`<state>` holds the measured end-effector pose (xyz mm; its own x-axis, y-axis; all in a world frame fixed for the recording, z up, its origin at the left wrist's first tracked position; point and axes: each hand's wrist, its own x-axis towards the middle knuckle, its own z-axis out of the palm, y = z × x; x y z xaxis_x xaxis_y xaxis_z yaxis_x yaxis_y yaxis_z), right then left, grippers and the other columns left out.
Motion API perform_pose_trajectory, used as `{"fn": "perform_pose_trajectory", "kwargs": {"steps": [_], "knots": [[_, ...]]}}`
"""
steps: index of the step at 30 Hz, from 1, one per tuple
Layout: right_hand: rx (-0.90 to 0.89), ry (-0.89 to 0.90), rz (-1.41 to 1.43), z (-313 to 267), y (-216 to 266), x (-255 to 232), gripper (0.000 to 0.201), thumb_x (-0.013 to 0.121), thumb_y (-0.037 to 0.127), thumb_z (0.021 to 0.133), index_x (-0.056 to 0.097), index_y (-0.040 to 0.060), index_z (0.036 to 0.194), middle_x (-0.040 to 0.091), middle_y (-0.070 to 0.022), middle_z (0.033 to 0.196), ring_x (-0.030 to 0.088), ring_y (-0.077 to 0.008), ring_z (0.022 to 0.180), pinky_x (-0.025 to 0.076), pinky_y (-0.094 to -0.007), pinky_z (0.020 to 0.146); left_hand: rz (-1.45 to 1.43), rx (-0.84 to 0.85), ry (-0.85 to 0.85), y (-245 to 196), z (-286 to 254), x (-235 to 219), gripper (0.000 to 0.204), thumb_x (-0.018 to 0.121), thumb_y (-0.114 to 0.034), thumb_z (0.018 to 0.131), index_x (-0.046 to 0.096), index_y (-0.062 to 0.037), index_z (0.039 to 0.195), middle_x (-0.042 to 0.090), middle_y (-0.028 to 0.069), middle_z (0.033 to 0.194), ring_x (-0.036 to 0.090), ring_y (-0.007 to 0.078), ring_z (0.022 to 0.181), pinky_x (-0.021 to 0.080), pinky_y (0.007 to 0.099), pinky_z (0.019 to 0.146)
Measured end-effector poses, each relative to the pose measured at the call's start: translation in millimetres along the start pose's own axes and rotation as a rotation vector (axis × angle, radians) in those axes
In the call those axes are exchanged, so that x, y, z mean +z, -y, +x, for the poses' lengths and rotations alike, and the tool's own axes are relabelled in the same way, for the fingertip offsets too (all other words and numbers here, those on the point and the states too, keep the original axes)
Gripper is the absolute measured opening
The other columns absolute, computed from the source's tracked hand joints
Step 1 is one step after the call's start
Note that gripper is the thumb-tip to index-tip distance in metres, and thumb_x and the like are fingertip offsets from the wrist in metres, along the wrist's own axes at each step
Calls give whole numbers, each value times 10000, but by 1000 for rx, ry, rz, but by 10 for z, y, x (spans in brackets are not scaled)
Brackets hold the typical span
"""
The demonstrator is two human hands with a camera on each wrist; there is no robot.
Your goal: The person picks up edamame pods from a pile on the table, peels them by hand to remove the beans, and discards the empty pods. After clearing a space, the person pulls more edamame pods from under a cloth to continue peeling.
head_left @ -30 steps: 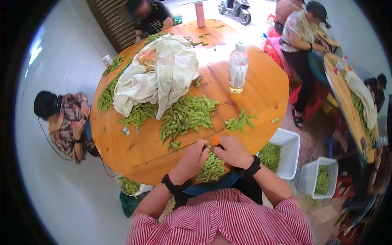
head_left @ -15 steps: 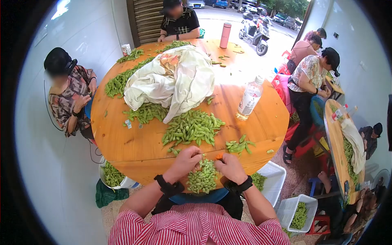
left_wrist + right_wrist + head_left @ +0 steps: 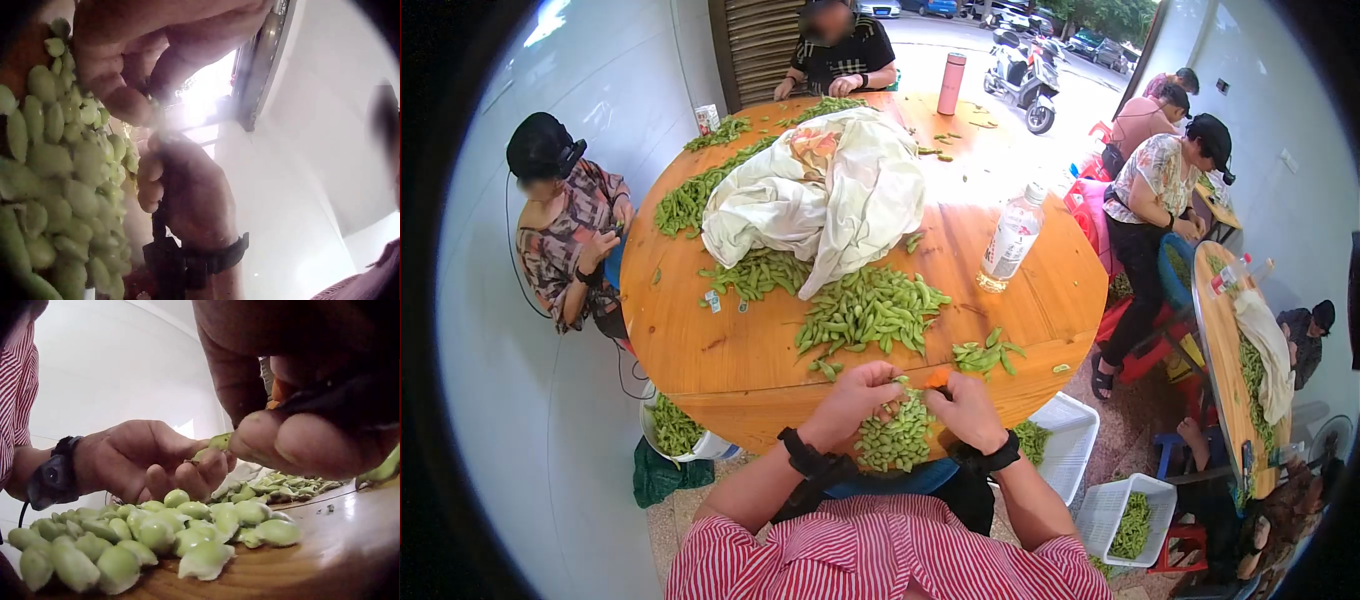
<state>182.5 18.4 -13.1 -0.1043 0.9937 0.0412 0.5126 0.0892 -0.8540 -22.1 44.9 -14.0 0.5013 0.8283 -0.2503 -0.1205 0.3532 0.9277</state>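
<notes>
A single pod [image 3: 215,442] is pinched between the fingers of the left hand [image 3: 852,392] and right hand [image 3: 966,408], above the shelled beans [image 3: 895,435] at the worktop's [image 3: 730,370] near edge.

Heap of shelled green beans [image 3: 59,187], left hand [image 3: 144,56] above; right hand [image 3: 187,194] opposite

- The round table [image 3: 720,350] is varnished wood, smooth and glossy, its grain showing.
- The shelled beans [image 3: 156,534] look smooth and waxy, with a soft sheen.
- The sack [image 3: 820,190] is crumpled matt cloth.
- The bottle [image 3: 1012,240] is clear glossy plastic.
- The 2 crates [image 3: 1072,425] are white matt plastic.
</notes>
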Motion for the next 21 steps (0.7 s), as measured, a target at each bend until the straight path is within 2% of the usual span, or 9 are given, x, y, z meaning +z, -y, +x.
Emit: {"fn": "perform_pose_trajectory", "kwargs": {"steps": [5, 7, 12, 13, 16, 17, 19, 20, 21], "knots": [[15, -39, 7, -22, -38, -89, 254, 625, 181, 836, 612, -73, 834, 607, -244, 671, 629, -360, 620, 481, -414, 584, -78, 29, -199, 57, 40, -117, 208, 593, -105, 943, 572, 4, 1119, 650, 41, 877, 631, 106, 712, 522, 226, 574], [43, -77, -43, -20, -61, -191, 243, 623, 174, 836, 618, -68, 845, 614, -244, 680, 632, -368, 629, 484, -414, 584, -71, 12, -195, -31, -7, -134, 198, 593, -110, 945, 574, 0, 1110, 656, 44, 878, 635, 111, 718, 522, 229, 586], [20, -376, -369, 73, -223, -456, 206, 654, 176, 823, 637, -23, 871, 636, -247, 760, 642, -404, 717, 498, -456, 624, -72, -4, -155, -19, -41, -132, 201, 622, -141, 944, 599, 2, 1083, 657, 44, 852, 626, 97, 691, 516, 219, 563], [121, -363, -515, 57, -183, -506, 198, 663, 177, 821, 634, -11, 879, 641, -235, 775, 647, -397, 741, 499, -462, 652, -49, -22, -145, -27, -45, -105, 201, 622, -145, 946, 604, 3, 1081, 655, 40, 846, 621, 94, 690, 508, 214, 566], [91, -375, -559, 17, -63, -534, 206, 662, 164, 822, 638, -9, 931, 648, -235, 791, 644, -404, 743, 498, -463, 652, -76, -51, -82, -34, -66, -71, 209, 619, -150, 949, 604, 3, 1091, 649, 34, 842, 610, 89, 684, 490, 205, 570], [92, -375, -560, -5, -1, -498, 206, 662, 164, 822, 638, -9, 931, 648, -235, 791, 644, -404, 743, 498, -463, 652, -124, -64, -28, -31, -71, -66, 216, 617, -151, 951, 600, 3, 1102, 646, 31, 843, 604, 88, 680, 481, 201, 571], [-61, -283, -218, -69, 117, -330, 200, 668, 164, 856, 662, -13, 949, 613, -119, 657, 585, -187, 576, 453, -343, 564, -141, -76, -16, -18, -56, -21, 215, 612, -155, 954, 592, 0, 1102, 644, 34, 850, 599, 88, 679, 477, 200, 570], [-56, -286, -217, -90, 123, -239, 200, 668, 164, 856, 662, -13, 949, 613, -119, 657, 585, -187, 576, 453, -343, 564, -157, -87, -4, -9, -49, -2, 214, 608, -160, 957, 584, -4, 1102, 643, 37, 856, 595, 88, 678, 473, 199, 569], [-35, -169, -93, -98, 115, -147, 232, 684, 201, 856, 669, -15, 939, 610, -157, 672, 579, -234, 571, 448, -360, 553, -155, -90, 1, -1, -44, 5, 214, 608, -160, 957, 584, -4, 1102, 643, 37, 856, 595, 88, 678, 473, 199, 569]]}}
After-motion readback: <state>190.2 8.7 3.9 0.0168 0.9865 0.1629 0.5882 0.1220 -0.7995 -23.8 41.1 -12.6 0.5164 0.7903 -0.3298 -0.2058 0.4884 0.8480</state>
